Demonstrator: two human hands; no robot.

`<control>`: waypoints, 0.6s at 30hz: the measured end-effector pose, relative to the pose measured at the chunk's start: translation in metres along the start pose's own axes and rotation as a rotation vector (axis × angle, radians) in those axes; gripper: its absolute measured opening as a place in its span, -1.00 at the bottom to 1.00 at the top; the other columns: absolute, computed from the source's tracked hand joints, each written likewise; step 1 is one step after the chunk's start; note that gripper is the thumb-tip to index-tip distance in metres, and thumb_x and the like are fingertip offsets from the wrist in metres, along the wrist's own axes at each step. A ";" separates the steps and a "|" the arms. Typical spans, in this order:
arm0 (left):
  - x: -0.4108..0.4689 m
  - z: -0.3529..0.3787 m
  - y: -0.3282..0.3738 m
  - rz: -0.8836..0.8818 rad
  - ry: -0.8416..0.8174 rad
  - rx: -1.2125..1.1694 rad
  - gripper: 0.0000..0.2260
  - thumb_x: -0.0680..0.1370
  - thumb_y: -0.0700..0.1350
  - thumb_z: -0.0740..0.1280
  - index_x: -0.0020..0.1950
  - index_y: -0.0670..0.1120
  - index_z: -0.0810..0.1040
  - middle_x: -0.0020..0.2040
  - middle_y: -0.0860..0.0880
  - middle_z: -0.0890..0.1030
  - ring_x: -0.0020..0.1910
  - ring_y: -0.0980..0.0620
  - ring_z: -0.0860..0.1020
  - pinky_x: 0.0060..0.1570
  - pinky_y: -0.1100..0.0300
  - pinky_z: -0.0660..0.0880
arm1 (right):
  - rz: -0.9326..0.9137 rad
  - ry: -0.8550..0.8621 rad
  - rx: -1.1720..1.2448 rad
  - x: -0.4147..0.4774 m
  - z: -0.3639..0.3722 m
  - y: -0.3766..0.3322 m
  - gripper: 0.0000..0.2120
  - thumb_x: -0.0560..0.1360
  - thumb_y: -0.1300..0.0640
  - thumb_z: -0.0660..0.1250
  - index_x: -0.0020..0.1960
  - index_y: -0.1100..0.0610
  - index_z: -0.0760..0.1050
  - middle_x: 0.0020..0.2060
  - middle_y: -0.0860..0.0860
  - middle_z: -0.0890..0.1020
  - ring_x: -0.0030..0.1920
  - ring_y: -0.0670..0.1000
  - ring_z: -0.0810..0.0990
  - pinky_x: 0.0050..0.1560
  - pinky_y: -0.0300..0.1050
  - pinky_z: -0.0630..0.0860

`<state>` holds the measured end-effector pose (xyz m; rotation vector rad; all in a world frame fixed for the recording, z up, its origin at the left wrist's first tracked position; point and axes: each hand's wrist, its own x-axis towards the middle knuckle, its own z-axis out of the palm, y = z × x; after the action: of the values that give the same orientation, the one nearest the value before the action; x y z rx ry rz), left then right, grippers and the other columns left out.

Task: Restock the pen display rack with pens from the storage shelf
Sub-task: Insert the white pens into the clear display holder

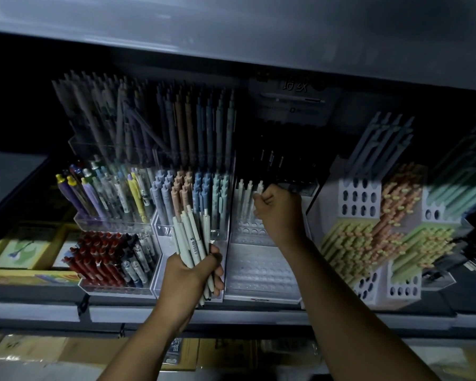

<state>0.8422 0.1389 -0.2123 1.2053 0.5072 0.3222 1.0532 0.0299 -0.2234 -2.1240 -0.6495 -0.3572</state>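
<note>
The pale pens [193, 237] in the left grip [193, 270] and the right grip [279, 213] look like smooth, matt plastic. Between the grips, the white display rack [261, 268] is glossy perforated plastic. Left of them, the pen holders [116, 224] are clear and shiny. Below, the boxes [39, 350] look like dull cardboard.

Head camera faces forward-down, close to rack [261, 273].

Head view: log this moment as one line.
left hand: grips pale pen bundle | right hand: pinches white pen at back row of white holed rack | front holes: empty
</note>
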 end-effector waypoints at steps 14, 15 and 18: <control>-0.002 0.009 0.000 0.000 -0.001 -0.001 -0.89 0.63 -0.34 0.31 -0.09 -0.25 0.55 -0.39 -0.23 0.50 -0.50 -0.10 0.48 -0.51 0.14 0.45 | 0.069 -0.075 -0.138 0.005 0.005 -0.004 -0.63 0.56 0.07 0.41 -0.35 0.19 0.42 -0.49 0.09 0.54 -0.38 0.13 0.63 -0.23 0.05 0.63; -0.002 0.010 0.000 0.002 -0.002 0.002 -0.89 0.63 -0.35 0.31 -0.09 -0.26 0.55 -0.39 -0.23 0.50 -0.50 -0.10 0.48 -0.51 0.13 0.46 | 0.084 -0.078 -0.122 0.005 0.005 -0.003 -0.62 0.56 0.06 0.42 -0.36 0.18 0.43 -0.49 0.08 0.55 -0.40 0.10 0.63 -0.23 0.05 0.63; -0.002 0.010 -0.001 -0.004 0.001 0.002 -0.89 0.63 -0.36 0.30 -0.08 -0.26 0.56 -0.38 -0.24 0.50 -0.50 -0.11 0.48 -0.50 0.13 0.46 | 0.156 -0.081 -0.007 0.002 0.004 -0.004 -0.65 0.55 0.12 0.45 -0.37 0.15 0.47 -0.49 0.10 0.60 -0.43 0.06 0.64 -0.24 0.08 0.65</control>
<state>0.8458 0.1296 -0.2106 1.2064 0.5108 0.3192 1.0526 0.0354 -0.2223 -2.1883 -0.5254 -0.1882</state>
